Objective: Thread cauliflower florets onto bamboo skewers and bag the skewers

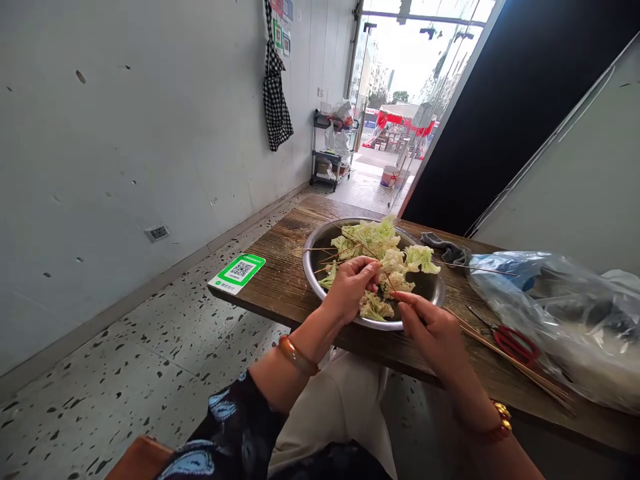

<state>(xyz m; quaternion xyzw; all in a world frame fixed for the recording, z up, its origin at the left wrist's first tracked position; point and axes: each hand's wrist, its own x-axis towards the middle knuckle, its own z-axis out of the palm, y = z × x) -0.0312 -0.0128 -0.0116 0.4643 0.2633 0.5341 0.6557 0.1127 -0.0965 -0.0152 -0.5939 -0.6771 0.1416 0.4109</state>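
The left hand (pixel 357 277) pinches what looks like a cauliflower piece, its grip nearly closed. The right hand (pixel 431 327) pinches a thin stick (pixel 391 285) close by. More cauliflower (pixel 367 233) sits in the metal bowl (pixel 311 270). Some pieces seem to be on sticks already; others look loose. Spare sticks (pixel 545 385) lie on the tabletop (pixel 273 277). Scissors (pixel 517 345) and a big plastic bag (pixel 575 327) crowd the right side.
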